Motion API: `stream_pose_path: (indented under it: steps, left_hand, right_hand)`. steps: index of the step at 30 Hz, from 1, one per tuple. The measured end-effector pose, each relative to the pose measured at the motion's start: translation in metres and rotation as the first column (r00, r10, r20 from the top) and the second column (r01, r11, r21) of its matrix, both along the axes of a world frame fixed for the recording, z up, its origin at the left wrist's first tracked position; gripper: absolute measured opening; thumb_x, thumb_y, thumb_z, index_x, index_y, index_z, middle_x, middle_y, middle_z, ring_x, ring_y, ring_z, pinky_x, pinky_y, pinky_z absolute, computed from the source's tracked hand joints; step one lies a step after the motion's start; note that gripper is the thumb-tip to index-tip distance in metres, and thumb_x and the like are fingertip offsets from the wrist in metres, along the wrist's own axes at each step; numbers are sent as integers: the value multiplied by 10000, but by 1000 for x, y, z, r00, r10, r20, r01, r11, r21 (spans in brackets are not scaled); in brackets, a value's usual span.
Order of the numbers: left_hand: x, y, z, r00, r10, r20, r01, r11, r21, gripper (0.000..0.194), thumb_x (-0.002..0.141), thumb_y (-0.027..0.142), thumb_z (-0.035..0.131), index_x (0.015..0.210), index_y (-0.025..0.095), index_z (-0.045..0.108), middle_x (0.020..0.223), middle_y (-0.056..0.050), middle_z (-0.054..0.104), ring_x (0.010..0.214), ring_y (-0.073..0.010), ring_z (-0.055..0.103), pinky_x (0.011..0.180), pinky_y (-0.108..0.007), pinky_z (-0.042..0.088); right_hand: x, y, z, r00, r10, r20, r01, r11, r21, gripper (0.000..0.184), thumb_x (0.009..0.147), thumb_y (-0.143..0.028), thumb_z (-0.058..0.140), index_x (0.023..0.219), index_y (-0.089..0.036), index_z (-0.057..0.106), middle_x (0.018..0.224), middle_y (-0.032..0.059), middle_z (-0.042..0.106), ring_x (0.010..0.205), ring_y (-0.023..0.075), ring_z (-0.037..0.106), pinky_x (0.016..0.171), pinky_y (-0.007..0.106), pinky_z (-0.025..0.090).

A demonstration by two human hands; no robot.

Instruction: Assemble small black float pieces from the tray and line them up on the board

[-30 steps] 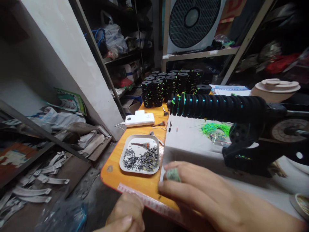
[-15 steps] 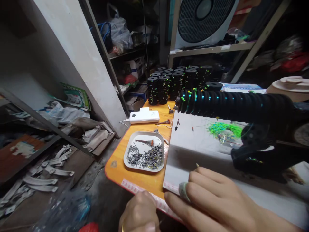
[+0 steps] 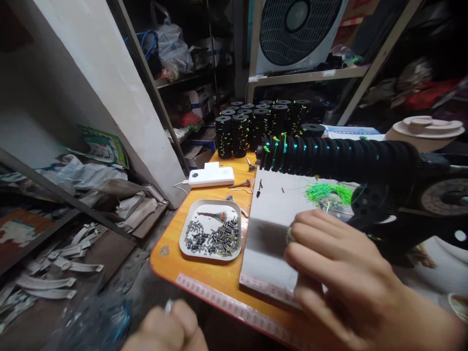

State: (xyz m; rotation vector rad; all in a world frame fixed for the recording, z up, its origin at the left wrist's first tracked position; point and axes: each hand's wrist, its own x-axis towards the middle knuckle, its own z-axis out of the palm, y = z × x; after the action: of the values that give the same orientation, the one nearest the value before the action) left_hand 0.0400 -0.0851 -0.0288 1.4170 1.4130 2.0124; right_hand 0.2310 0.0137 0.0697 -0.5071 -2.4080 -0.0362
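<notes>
My right hand (image 3: 347, 278) lies over the white sheet (image 3: 270, 219) on the orange table (image 3: 204, 278), its fingers curled round a small pale roll (image 3: 290, 236) that only peeks out at the fingertips. My left hand (image 3: 164, 329) is a closed fist below the table's front edge, with something small and shiny at the knuckles that I cannot make out. A long row of black spools with green and blue threads (image 3: 336, 158) is strung on a black machine (image 3: 395, 214) just beyond my right hand. A white tray (image 3: 193, 251) of several small dark metal pieces sits left of the sheet.
Stacks of black spools (image 3: 256, 126) stand at the table's far end, beside a white power bank (image 3: 208, 176). A bunch of green threads (image 3: 325, 192) lies on the sheet. Shelves, a fan (image 3: 296, 29) and a white pillar (image 3: 109, 92) surround the table; metal strips (image 3: 54, 282) litter the floor at left.
My right hand has moved forward and right onto the sheet, carrying the small roll. My left hand has dropped lower and further left, away from the table edge.
</notes>
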Motion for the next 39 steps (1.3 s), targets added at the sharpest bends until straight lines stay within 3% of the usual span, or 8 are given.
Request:
stream_pose_path:
  steps: [3,5,9,12,14,22,27,39]
  left_hand:
    - [-9,20,23,990,50,130,-73,981,181,134,944,234,600,1074,237,633,637,57,567,504,-106,505,486,-234,478]
    - [-18,32,35,968,-12,251,-43,976,211,101,874,142,649,958,198,660,486,85,454,401,-89,392,393,-207,386]
    - [-45,48,42,991,-19,133,38,990,-139,65,921,205,611,930,182,671,637,27,664,499,-118,609,478,-226,501]
    - [-67,63,44,976,-93,-195,12,925,-380,147,954,250,555,940,175,681,788,-29,741,657,-160,692,637,-283,568]
    - [-79,74,47,889,-201,-412,-16,884,-467,213,960,216,495,965,166,701,814,-51,751,730,-191,708,690,-318,563]
    - [-86,97,60,734,-357,-577,54,878,-475,285,877,117,462,781,189,721,1218,-92,684,1134,-241,638,936,-354,500]
    - [-86,98,56,651,-453,-609,56,829,-556,260,927,177,478,951,184,737,1021,-82,758,953,-223,697,836,-348,539]
    - [-72,117,57,298,-575,-762,-112,772,-626,186,847,127,575,820,170,754,898,-102,740,884,-253,676,846,-353,499]
  right_hand:
    - [-3,-1,1,999,38,28,-37,998,-49,242,848,-64,435,666,-180,545,636,27,513,585,163,420,559,304,350]
    - [-6,-3,-1,999,30,32,-28,997,-70,259,895,-48,418,746,-170,591,666,37,566,590,169,462,555,302,373]
    - [-8,-4,-6,998,50,38,-47,995,-83,220,931,-78,434,1001,-118,639,747,52,643,635,182,543,579,295,438]
    - [-6,-3,-10,998,43,36,-40,996,-75,256,941,-119,487,1162,-61,603,829,77,681,710,202,588,638,305,487]
    - [-4,-2,-12,998,30,51,-26,996,-87,252,968,-156,488,1155,-38,609,847,94,691,721,207,597,640,307,500]
    - [-3,0,-11,997,57,46,-45,972,-231,206,931,-84,484,889,-126,681,680,44,617,624,187,504,541,287,400]
    - [-6,-3,-9,999,22,-45,-33,966,-255,214,925,-68,491,818,-150,657,740,43,581,638,160,467,567,274,358]
    - [-1,3,-7,994,-33,-107,-1,953,-303,169,866,-106,570,814,-154,723,702,29,509,678,163,469,579,263,332]
